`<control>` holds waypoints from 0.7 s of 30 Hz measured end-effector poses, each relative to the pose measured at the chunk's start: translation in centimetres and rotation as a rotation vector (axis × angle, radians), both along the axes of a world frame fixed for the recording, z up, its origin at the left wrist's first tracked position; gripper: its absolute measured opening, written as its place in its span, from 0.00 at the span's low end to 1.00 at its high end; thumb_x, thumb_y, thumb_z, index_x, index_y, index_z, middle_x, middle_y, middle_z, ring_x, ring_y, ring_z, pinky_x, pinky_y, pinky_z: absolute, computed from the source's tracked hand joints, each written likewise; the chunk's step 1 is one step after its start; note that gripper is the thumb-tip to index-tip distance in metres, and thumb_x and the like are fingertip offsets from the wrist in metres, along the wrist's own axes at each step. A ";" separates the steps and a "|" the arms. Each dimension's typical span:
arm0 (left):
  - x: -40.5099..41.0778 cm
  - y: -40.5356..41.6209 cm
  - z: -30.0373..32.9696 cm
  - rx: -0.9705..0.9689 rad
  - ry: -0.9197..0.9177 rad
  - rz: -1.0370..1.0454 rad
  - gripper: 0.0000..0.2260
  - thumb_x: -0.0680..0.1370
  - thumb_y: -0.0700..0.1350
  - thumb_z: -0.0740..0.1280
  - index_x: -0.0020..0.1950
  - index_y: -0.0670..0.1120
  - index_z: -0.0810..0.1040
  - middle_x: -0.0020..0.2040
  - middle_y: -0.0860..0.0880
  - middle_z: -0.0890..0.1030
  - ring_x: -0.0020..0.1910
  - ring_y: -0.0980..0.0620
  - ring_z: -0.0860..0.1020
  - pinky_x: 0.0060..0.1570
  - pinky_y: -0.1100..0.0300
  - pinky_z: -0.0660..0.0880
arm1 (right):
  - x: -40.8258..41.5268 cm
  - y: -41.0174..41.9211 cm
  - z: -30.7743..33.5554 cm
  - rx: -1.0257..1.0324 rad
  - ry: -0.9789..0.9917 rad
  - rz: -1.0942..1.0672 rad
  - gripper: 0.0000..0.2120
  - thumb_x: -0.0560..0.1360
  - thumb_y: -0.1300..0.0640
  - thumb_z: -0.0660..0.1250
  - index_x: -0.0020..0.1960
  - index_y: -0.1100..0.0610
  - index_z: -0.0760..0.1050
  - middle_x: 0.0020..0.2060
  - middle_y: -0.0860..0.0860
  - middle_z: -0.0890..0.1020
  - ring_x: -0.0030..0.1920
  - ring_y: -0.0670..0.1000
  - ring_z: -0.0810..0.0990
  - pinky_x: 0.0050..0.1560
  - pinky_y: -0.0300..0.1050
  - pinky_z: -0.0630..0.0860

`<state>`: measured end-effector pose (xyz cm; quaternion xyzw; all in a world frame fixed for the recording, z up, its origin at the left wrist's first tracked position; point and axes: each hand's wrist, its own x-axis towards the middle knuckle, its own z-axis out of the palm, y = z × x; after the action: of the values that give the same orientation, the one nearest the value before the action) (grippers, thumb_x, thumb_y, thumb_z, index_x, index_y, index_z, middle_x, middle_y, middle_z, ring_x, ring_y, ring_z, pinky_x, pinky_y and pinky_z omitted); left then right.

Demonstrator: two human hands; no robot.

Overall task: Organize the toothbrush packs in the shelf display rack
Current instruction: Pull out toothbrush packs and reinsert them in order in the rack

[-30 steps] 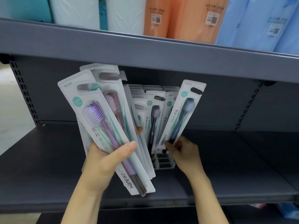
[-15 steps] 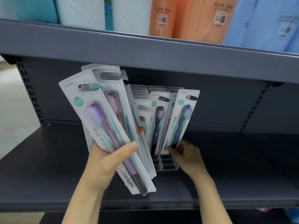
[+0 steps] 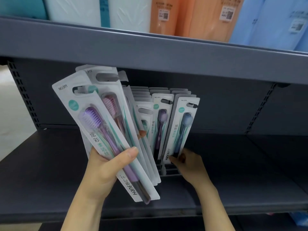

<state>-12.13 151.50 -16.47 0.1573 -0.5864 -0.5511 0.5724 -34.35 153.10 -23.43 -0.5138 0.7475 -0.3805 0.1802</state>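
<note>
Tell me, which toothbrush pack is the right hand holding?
The blue-brush pack, rightmost in the rack. The right hand pinches its bottom edge; the purple-brush pack sits in the left hand.

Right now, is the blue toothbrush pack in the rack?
Partly in: the blue toothbrush pack tilts, its bottom at the rack, pinched by the right hand.

A dark grey shelf [image 3: 233, 185] carries a slotted display rack [image 3: 168, 170] — toothbrush packs [image 3: 160, 120] stand upright in it, in rows.

- Display rack [image 3: 168, 170]: mostly hidden behind the packs standing in it and the fanned packs at nine o'clock.
- Right hand [image 3: 186, 162]: fingertips hidden behind the blue toothbrush pack [image 3: 182, 129].
- Towel labels [image 3: 164, 15] at twelve o'clock: too blurred to read.
</note>
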 end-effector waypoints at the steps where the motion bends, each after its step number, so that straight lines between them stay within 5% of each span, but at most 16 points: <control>1: 0.0 0.0 0.0 -0.001 0.000 -0.001 0.21 0.58 0.62 0.77 0.48 0.57 0.84 0.49 0.52 0.85 0.53 0.49 0.82 0.51 0.55 0.79 | 0.1 0.0 -0.1 0.000 0.000 -0.005 0.08 0.74 0.54 0.69 0.39 0.49 0.71 0.33 0.45 0.75 0.34 0.40 0.73 0.30 0.26 0.67; 8: 0.0 0.0 0.0 -0.012 -0.007 -0.005 0.21 0.59 0.62 0.77 0.49 0.58 0.83 0.49 0.52 0.85 0.53 0.50 0.82 0.50 0.56 0.79 | 0.2 -0.3 -0.2 0.025 -0.045 -0.014 0.06 0.74 0.55 0.69 0.49 0.55 0.76 0.36 0.41 0.75 0.37 0.37 0.73 0.33 0.27 0.66; 15: 0.2 0.2 -0.2 -0.012 -0.034 -0.006 0.21 0.59 0.63 0.77 0.49 0.57 0.84 0.49 0.53 0.85 0.53 0.51 0.82 0.50 0.59 0.78 | 0.2 0.8 0.6 -0.009 -0.141 -0.059 0.11 0.69 0.50 0.73 0.48 0.53 0.76 0.37 0.47 0.79 0.37 0.42 0.77 0.31 0.28 0.70; 18: 0.1 0.2 -0.2 0.000 -0.042 0.005 0.20 0.58 0.63 0.77 0.46 0.57 0.84 0.46 0.53 0.85 0.51 0.51 0.83 0.49 0.59 0.79 | 0.5 1.6 3.0 -0.109 -0.062 -0.110 0.11 0.73 0.45 0.67 0.49 0.51 0.74 0.37 0.46 0.80 0.38 0.43 0.78 0.33 0.29 0.70; 21: 0.1 0.2 -0.2 0.007 -0.044 0.022 0.19 0.58 0.63 0.77 0.45 0.57 0.84 0.44 0.52 0.85 0.50 0.52 0.83 0.49 0.59 0.79 | 0.8 2.2 5.6 -0.267 0.103 -0.181 0.14 0.78 0.43 0.56 0.53 0.53 0.73 0.38 0.45 0.77 0.40 0.49 0.75 0.39 0.42 0.68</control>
<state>-12.07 151.71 -16.63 0.1777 -0.5951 -0.5432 0.5649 -33.55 155.31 -17.78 -0.4825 0.7418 -0.4643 0.0370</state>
